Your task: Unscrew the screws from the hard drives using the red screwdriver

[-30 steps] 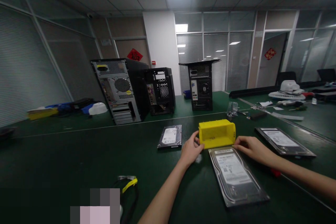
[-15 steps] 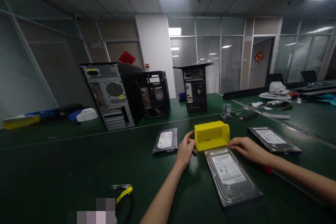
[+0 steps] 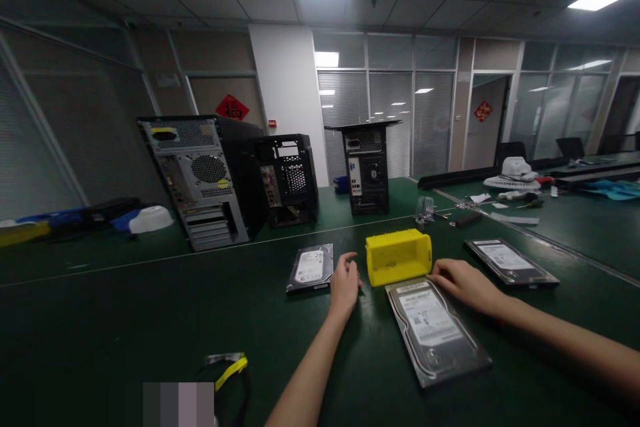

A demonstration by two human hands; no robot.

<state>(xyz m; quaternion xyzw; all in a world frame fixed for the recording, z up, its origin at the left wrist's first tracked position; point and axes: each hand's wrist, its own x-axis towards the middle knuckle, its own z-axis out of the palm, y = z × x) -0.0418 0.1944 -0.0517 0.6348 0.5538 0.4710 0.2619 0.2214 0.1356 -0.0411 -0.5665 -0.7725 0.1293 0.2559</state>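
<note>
A yellow plastic bin (image 3: 399, 258) lies on its side on the green table, its opening facing me. My left hand (image 3: 345, 285) is left of it, apart from the bin, fingers loosely bent and apart, holding nothing. Close behind that hand lies a hard drive (image 3: 310, 267) with a white label. My right hand (image 3: 459, 283) is at the bin's lower right corner, its fingertips pressed together; whatever they may hold is hidden. Below the bin, a larger-looking hard drive (image 3: 433, 320) lies label up, its far edge near my right fingertips. Another hard drive (image 3: 510, 260) rests beyond my right forearm.
Computer cases (image 3: 205, 180) stand at the back left, with a smaller case (image 3: 367, 170) at back centre. A screwdriver (image 3: 466, 219) and small parts lie behind the bin. A white cap (image 3: 513, 173) is farther right. A yellow-and-black strap (image 3: 231, 372) lies front left.
My left hand has let go of the bin's left side and moved left, toward the small drive. My right hand stays by the bin's right corner. The view has shifted slightly.
</note>
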